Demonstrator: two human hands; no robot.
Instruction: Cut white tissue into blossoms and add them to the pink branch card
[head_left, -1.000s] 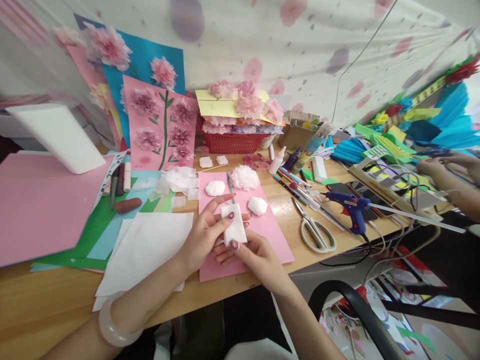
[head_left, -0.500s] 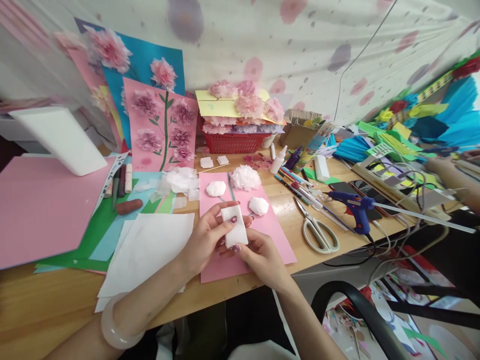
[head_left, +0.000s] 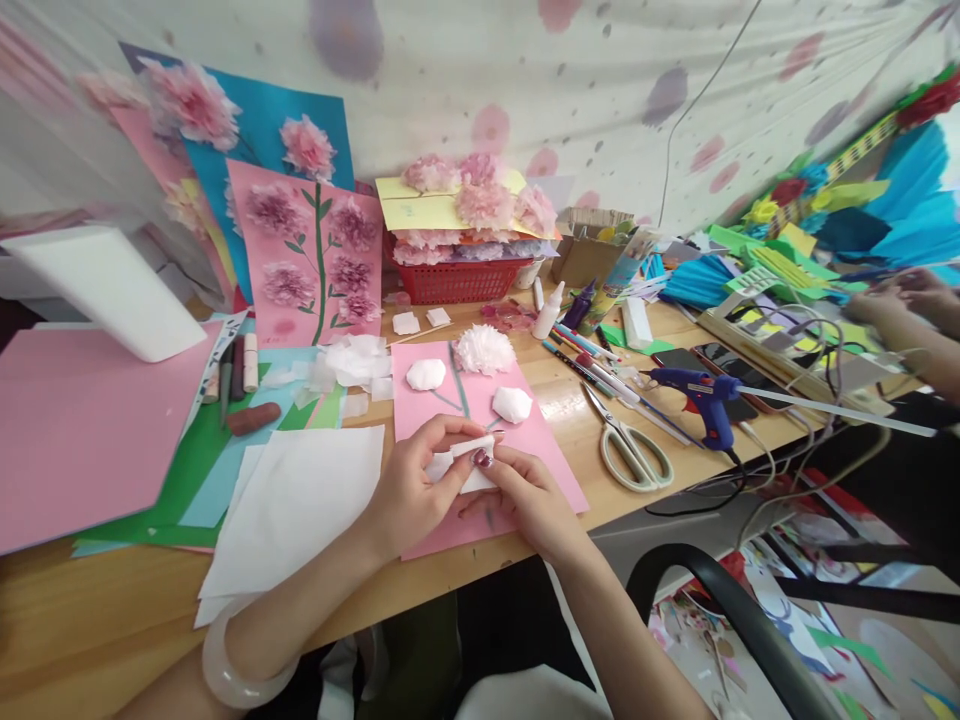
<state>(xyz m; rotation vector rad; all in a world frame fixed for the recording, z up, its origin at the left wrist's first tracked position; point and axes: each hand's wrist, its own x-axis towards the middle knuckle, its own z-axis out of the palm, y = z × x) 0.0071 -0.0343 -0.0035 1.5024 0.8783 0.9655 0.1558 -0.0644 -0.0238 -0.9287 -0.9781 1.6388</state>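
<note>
Thumbs and forefingers of both hands pinch a folded white tissue (head_left: 450, 466); the left hand (head_left: 412, 492) curls round its left end, the right hand (head_left: 531, 500) grips its right end, and the fingertips of the two meet over it; the tissue sits low over the near half of a pink card (head_left: 541, 442) on the table (head_left: 112, 600); a flower (head_left: 484, 349) lies at the card's far end; white sheets (head_left: 300, 500) lie just left of the card; scissors (head_left: 634, 455) and a glue gun (head_left: 703, 396) lie to its right; a pale bracelet (head_left: 241, 668) rings the left wrist; another person's hand (head_left: 921, 293) works at the far right
</note>
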